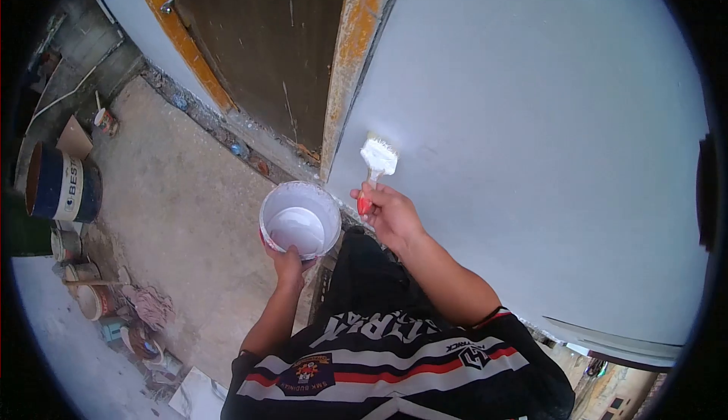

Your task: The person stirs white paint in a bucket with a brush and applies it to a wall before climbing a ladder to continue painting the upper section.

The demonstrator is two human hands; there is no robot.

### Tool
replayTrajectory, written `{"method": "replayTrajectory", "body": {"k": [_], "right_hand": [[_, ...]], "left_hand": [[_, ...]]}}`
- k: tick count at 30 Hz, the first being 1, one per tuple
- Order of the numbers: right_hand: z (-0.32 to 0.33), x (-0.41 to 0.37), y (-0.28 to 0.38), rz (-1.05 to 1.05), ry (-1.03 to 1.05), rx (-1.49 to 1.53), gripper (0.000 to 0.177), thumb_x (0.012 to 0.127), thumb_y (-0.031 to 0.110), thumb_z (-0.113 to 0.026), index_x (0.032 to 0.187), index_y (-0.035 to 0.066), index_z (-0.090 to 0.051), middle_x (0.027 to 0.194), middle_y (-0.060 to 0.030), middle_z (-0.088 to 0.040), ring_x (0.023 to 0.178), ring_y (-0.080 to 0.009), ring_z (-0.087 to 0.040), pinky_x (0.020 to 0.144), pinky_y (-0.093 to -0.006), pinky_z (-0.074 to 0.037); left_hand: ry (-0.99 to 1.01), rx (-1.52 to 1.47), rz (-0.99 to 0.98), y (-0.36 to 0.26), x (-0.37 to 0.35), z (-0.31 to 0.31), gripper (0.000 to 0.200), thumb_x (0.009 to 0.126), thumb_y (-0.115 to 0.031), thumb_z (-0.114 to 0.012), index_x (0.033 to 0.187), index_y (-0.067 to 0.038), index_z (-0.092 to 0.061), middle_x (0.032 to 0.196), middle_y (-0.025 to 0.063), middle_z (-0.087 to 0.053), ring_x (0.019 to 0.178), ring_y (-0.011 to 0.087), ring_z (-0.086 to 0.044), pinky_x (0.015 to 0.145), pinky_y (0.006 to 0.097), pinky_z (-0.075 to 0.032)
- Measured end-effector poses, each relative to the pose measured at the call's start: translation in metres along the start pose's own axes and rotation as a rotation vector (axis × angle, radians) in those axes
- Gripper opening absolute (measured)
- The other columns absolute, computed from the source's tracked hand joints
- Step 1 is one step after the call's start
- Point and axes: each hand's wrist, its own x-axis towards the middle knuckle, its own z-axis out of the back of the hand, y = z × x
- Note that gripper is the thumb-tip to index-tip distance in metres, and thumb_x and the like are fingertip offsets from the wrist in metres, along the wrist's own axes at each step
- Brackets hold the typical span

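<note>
White paint partly fills a bucket [301, 219], which my left hand [288, 262] grips at its near lower side, thumb up on the wall of the bucket. Up and to the right of it, my right hand [390, 213] is closed around the red-ended handle of a paintbrush [378, 156]. The brush head is coated in white, and its bristle tips are at the surface of the pale wall [531, 132], just right of the door frame [350, 63].
A brown door [258, 33] stands in an orange frame. On the left of the concrete floor [182, 185] are a blue drum [68, 185], a small can [106, 122] holding a stick, several buckets and a crumpled pink cloth [149, 306].
</note>
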Motion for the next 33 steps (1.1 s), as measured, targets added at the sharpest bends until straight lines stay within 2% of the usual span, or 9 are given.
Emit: {"method": "replayTrajectory", "body": {"k": [2, 7, 11, 15, 19, 24, 27, 32, 33], "right_hand": [[0.003, -0.004, -0.014, -0.011, -0.005, -0.047, 0.017, 0.09, 0.014, -0.059, 0.1, 0.001, -0.056, 0.091, -0.0089, -0.064, 0.069, -0.0136, -0.057, 0.059, -0.0257, -0.045], [0.034, 0.044, -0.057, -0.126, -0.005, 0.001, 0.017, 0.09, 0.012, -0.059, 0.101, 0.0, -0.056, 0.091, -0.0098, -0.064, 0.069, -0.0138, -0.058, 0.057, -0.0252, -0.045], [0.056, 0.096, -0.066, -0.123, -0.051, -0.013, 0.017, 0.09, 0.013, -0.059, 0.099, 0.0, -0.055, 0.09, -0.0108, -0.064, 0.066, -0.0138, -0.057, 0.057, -0.0252, -0.045], [0.042, 0.079, -0.038, -0.044, -0.029, 0.013, 0.017, 0.09, 0.014, -0.06, 0.098, 0.0, -0.054, 0.09, -0.0115, -0.064, 0.066, -0.0134, -0.056, 0.057, -0.0246, -0.046], [0.01, 0.025, -0.002, 0.023, -0.004, 0.013, 0.019, 0.09, 0.016, -0.061, 0.098, 0.0, -0.054, 0.091, -0.011, -0.065, 0.068, -0.0118, -0.056, 0.059, -0.0243, -0.045], [0.001, 0.001, -0.016, 0.07, 0.009, -0.08, 0.018, 0.09, 0.016, -0.06, 0.101, 0.002, -0.055, 0.091, -0.0093, -0.065, 0.066, -0.0111, -0.056, 0.058, -0.0242, -0.044], [0.023, 0.034, -0.043, -0.018, 0.052, -0.049, 0.018, 0.09, 0.015, -0.06, 0.101, 0.001, -0.055, 0.09, -0.0094, -0.065, 0.065, -0.0115, -0.055, 0.057, -0.0245, -0.044], [0.056, 0.113, -0.077, -0.152, -0.045, 0.019, 0.015, 0.09, 0.014, -0.06, 0.098, 0.001, -0.056, 0.089, -0.0092, -0.065, 0.065, -0.0118, -0.056, 0.056, -0.0246, -0.044], [0.056, 0.121, -0.074, -0.159, -0.048, 0.029, 0.015, 0.09, 0.014, -0.06, 0.098, 0.002, -0.056, 0.089, -0.0091, -0.065, 0.065, -0.0118, -0.056, 0.056, -0.0246, -0.044]], "left_hand": [[0.007, 0.054, -0.036, 0.002, -0.001, -0.001, 0.063, 0.086, 0.0, -0.036, 0.139, -0.018, -0.006, 0.138, 0.0212, -0.026, 0.115, 0.0434, -0.049, 0.068, 0.0505, -0.061], [0.008, 0.033, -0.083, 0.01, 0.006, 0.0, 0.064, 0.085, 0.001, -0.035, 0.139, -0.018, -0.006, 0.138, 0.0214, -0.026, 0.115, 0.0436, -0.049, 0.067, 0.0511, -0.061], [-0.029, 0.017, -0.067, 0.008, 0.004, -0.003, 0.067, 0.084, 0.002, -0.034, 0.14, -0.02, -0.005, 0.139, 0.0207, -0.024, 0.116, 0.0442, -0.047, 0.068, 0.0523, -0.06], [-0.004, 0.028, -0.078, 0.009, 0.003, -0.003, 0.071, 0.083, 0.004, -0.033, 0.141, -0.022, -0.003, 0.141, 0.0196, -0.022, 0.117, 0.0448, -0.046, 0.068, 0.0538, -0.06], [-0.01, 0.007, -0.07, 0.013, 0.007, -0.004, 0.073, 0.082, 0.006, -0.033, 0.141, -0.023, -0.003, 0.142, 0.0191, -0.021, 0.119, 0.0449, -0.045, 0.068, 0.0545, -0.06], [0.007, -0.033, -0.094, 0.034, 0.021, 0.007, 0.074, 0.081, 0.006, -0.034, 0.141, -0.024, -0.004, 0.142, 0.0179, -0.021, 0.12, 0.0446, -0.044, 0.069, 0.0551, -0.059], [-0.003, -0.008, -0.11, 0.039, 0.024, 0.006, 0.076, 0.08, 0.007, -0.034, 0.142, -0.025, -0.003, 0.142, 0.0177, -0.021, 0.12, 0.0445, -0.044, 0.07, 0.0555, -0.059], [-0.002, 0.039, -0.147, 0.052, 0.035, 0.014, 0.079, 0.078, 0.007, -0.034, 0.142, -0.026, -0.002, 0.142, 0.0177, -0.022, 0.12, 0.0443, -0.043, 0.07, 0.0559, -0.059], [-0.018, -0.005, -0.078, 0.035, 0.02, 0.005, 0.079, 0.078, 0.008, -0.033, 0.143, -0.027, -0.002, 0.142, 0.0175, -0.022, 0.12, 0.0444, -0.043, 0.069, 0.0561, -0.059]]}}
